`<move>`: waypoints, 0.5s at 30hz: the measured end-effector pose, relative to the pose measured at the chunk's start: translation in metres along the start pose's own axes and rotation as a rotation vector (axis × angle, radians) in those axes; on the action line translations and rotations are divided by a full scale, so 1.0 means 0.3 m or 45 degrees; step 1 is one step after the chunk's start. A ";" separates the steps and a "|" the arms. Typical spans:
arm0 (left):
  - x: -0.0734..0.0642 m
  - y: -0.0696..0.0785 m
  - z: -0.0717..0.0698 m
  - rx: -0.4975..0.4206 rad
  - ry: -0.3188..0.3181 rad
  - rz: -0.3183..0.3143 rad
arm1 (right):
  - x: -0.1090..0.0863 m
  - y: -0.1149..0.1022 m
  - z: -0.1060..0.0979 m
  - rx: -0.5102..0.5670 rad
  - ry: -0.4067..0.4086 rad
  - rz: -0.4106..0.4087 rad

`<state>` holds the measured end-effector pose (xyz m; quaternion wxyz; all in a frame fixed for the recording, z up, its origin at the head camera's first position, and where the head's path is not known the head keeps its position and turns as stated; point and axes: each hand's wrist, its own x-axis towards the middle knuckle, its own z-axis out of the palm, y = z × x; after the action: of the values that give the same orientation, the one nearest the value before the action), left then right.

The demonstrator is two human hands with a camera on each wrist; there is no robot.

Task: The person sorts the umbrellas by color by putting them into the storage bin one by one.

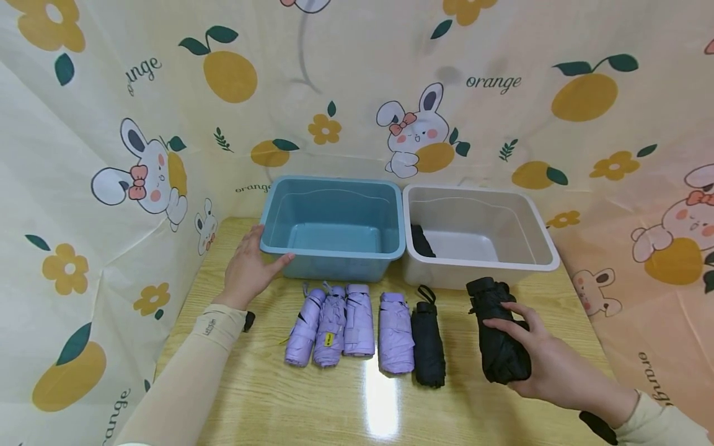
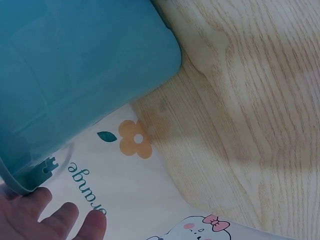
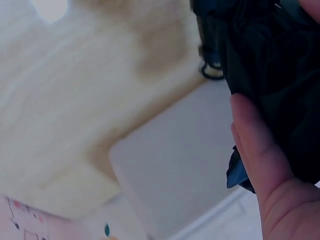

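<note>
Bunnies [image 1: 417,139] and the word "orange" [image 1: 493,83] cover the cloth [image 1: 346,74] behind the table [image 1: 268,409]. The left hand [image 1: 249,271], fingers spread, touches the blue tub [image 1: 334,267]; its sleeve [image 1: 214,334] reads roughly "LetSlim". Next lie four purple umbrellas [image 1: 359,325], one yellow tag [image 1: 329,339] too tiny to read, then a thin black umbrella [image 1: 428,350]. I half see something black [image 1: 422,241] in the white tub [image 1: 446,272]. In front, the right hand [image 1: 543,362] curls round a crinkly black umbrella [image 1: 498,353].

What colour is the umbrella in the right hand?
The umbrella is black, seen best in the head view.
</note>
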<state>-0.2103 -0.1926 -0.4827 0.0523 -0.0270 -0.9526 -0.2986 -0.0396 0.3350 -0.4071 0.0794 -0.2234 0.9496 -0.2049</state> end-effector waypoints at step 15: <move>-0.006 0.005 -0.006 0.000 0.000 -0.011 | 0.111 -0.018 -0.216 -0.217 0.112 -0.192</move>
<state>-0.2081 -0.1925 -0.4807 0.0508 -0.0228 -0.9527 -0.2989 -0.0827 0.3382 -0.3483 0.0027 -0.2911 0.9466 -0.1383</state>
